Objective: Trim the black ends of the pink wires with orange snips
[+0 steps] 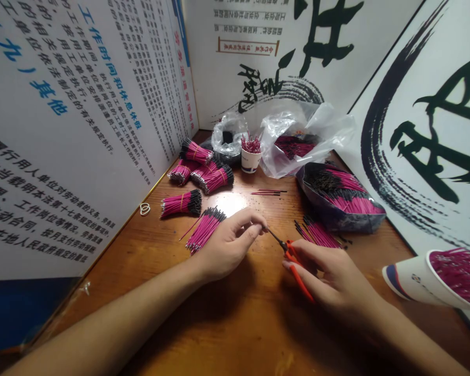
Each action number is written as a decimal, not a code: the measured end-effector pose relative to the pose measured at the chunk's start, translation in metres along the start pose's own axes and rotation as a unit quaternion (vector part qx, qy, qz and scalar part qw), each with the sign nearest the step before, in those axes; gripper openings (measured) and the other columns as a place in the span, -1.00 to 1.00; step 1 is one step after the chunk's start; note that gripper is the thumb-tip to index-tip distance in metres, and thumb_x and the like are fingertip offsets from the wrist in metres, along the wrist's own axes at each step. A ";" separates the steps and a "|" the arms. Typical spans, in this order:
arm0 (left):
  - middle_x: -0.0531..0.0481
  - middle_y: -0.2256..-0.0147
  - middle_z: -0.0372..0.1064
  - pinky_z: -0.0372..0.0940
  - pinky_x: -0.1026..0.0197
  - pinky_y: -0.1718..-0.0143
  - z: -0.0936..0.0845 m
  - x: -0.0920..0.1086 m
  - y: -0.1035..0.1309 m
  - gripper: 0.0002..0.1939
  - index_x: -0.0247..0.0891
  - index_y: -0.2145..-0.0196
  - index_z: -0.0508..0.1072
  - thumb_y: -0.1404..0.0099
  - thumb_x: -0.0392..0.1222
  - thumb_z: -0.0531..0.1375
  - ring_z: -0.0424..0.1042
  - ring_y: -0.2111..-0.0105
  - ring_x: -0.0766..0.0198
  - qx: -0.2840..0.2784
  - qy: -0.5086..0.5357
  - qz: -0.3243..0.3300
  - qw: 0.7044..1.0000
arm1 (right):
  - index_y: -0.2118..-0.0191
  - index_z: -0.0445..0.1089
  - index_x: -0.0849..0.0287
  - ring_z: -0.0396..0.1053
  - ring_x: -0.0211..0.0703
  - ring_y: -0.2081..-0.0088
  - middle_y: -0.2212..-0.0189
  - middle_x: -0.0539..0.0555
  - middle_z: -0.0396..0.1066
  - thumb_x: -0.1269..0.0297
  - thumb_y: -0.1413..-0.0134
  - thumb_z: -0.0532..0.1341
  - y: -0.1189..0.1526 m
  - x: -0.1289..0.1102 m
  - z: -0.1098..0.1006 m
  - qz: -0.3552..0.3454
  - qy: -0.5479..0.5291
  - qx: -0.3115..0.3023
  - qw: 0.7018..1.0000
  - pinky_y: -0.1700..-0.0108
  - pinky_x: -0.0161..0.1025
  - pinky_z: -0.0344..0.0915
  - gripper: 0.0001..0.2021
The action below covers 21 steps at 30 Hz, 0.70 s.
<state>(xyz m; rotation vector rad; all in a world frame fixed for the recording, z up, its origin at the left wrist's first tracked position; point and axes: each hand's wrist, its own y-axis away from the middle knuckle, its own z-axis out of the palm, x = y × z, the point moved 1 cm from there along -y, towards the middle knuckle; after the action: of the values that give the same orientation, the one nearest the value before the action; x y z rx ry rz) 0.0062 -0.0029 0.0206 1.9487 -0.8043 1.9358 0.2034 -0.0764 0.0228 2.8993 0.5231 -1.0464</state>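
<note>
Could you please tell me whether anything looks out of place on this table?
Mildly: a few loose wires lie apart from the banded bundles, and small dark bits are scattered near the open bag.

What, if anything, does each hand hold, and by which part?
The right hand holds a slender, orange-handled metal tool by its handles. Whether the left hand pinches anything cannot be told.

1. Left wall panel (133,130): blue headings (109,68) "工作时间和休息休假" and "(九)其他", with black body text (21,232) including "劳动合同"; the red line (184,78) along its far edge is only partly legible.
2. Back wall panel (203,83): upside-down printing; "合作共赢" in red within a framed box (248,47), and "企业与社会之间" in grey above.
3. Right wall panel (426,68): large black brush characters (431,162), reading uncertain.
4. Paper cup (409,277) at right: small emblem (416,279), any lettering too small to read.
</note>
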 end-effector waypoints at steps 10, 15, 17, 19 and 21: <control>0.05 0.43 0.22 0.15 0.27 0.34 0.000 -0.002 0.000 -0.86 -0.29 0.29 0.36 -0.35 -0.20 0.06 0.23 0.38 0.33 -0.009 0.006 -0.002 1.000 | 0.33 0.30 0.15 0.17 -0.30 0.55 0.57 -0.06 0.29 0.17 -0.29 0.08 0.000 0.001 0.001 -0.009 -0.006 -0.004 1.000 0.49 -0.36 0.10 -0.79; 0.03 0.39 0.26 0.13 0.27 0.35 0.000 -0.002 0.000 -0.87 -0.30 0.29 0.36 -0.35 -0.23 0.05 0.22 0.39 0.34 -0.012 0.003 -0.001 1.000 | 0.32 0.30 0.15 0.18 -0.31 0.55 0.56 -0.06 0.30 0.21 -0.28 0.08 0.000 0.001 -0.001 -0.016 0.007 0.007 1.000 0.48 -0.37 0.11 -0.82; 0.03 0.38 0.27 0.12 0.28 0.36 0.000 -0.002 -0.001 -0.87 -0.30 0.28 0.36 -0.36 -0.23 0.05 0.21 0.40 0.35 -0.011 0.004 0.000 1.000 | 0.33 0.29 0.15 0.20 -0.31 0.54 0.54 -0.05 0.31 0.23 -0.28 0.07 0.001 0.001 -0.002 -0.015 0.015 0.013 1.000 0.47 -0.37 0.12 -0.82; 0.03 0.38 0.26 0.12 0.28 0.37 0.000 -0.002 -0.001 -0.86 -0.31 0.29 0.36 -0.36 -0.22 0.05 0.20 0.41 0.36 -0.011 0.003 0.002 1.000 | 0.33 0.29 0.15 0.21 -0.30 0.54 0.54 -0.05 0.32 0.22 -0.28 0.06 0.001 0.001 -0.003 -0.011 0.019 0.017 1.000 0.46 -0.36 0.12 -0.82; 0.04 0.39 0.25 0.12 0.28 0.38 0.000 -0.002 -0.001 -0.85 -0.31 0.30 0.36 -0.37 -0.22 0.04 0.19 0.41 0.37 -0.011 0.000 0.002 1.000 | 0.33 0.30 0.15 0.23 -0.30 0.53 0.54 -0.04 0.33 0.22 -0.28 0.06 0.001 0.003 -0.003 -0.002 0.022 0.026 0.999 0.46 -0.36 0.12 -0.81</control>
<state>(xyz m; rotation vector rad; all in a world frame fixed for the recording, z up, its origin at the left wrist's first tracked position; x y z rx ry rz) 0.0070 -0.0014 0.0193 1.9361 -0.8263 1.9215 0.2074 -0.0763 0.0232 2.9727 0.5101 -1.0148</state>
